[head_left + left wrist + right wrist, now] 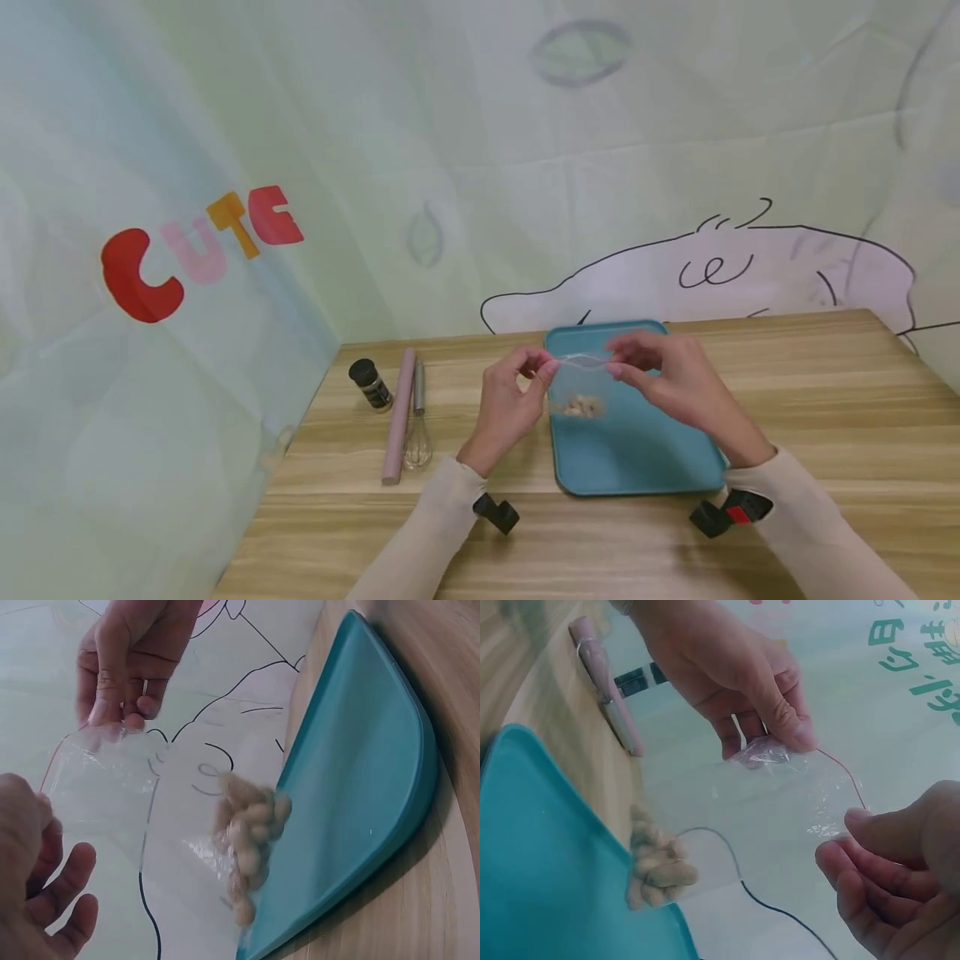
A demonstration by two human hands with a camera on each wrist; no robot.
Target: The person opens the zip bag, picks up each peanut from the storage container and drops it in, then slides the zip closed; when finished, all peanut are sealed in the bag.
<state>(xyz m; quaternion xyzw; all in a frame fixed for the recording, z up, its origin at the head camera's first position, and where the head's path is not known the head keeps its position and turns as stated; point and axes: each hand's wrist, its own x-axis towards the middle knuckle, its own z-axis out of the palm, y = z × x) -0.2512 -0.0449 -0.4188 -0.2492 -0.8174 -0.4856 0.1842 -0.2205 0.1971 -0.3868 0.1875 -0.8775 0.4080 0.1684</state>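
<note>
A clear plastic zip bag (742,799) hangs between my two hands, its red-lined mouth uppermost and slightly parted in the head view. Unshelled peanuts (251,832) lie bunched at the bottom of the bag. My left hand (510,404) pinches one end of the mouth between thumb and finger. At the other end, my right hand (682,387) pinches the rim the same way, its other fingers loosely bent. Below the bag lies a blue tray (637,458), with the peanuts over its left part.
Left of the tray, a pink rolling pin (400,417) and a whisk (417,425) lie side by side on the wooden table (847,433). A black-capped jar (371,385) stands beyond them. A printed cloth (450,167) hangs behind the table.
</note>
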